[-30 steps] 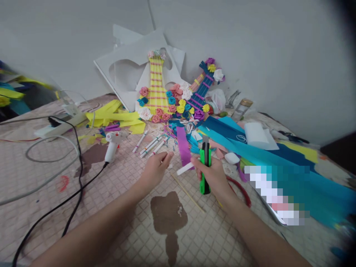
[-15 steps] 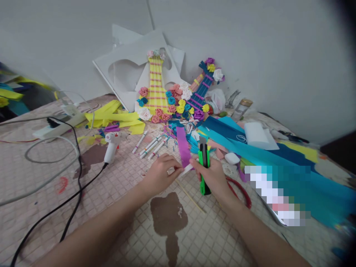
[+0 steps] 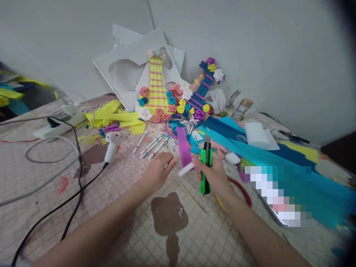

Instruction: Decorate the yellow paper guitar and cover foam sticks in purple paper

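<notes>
My right hand is closed around a green and black utility knife, its blade pointing away from me. Thumb and forefinger of the same hand also pinch a short white strip, which sticks out to the left. Just left of the strip's free end is my left hand, apart from it, with thumb and forefinger pressed together. Whether anything tiny is between those fingers cannot be made out. Beyond both hands lies a purple crepe paper strip. A thin wooden stick rests on the table below them.
A white glue gun with a black cord lies at left, near several white sticks with coloured bands. Two flower-trimmed paper guitars, one yellow and one blue, lean at the back. Blue crepe paper covers the right side.
My left hand has come off the white strip and moved slightly left. My right hand, with knife and strip, has shifted a little right.
</notes>
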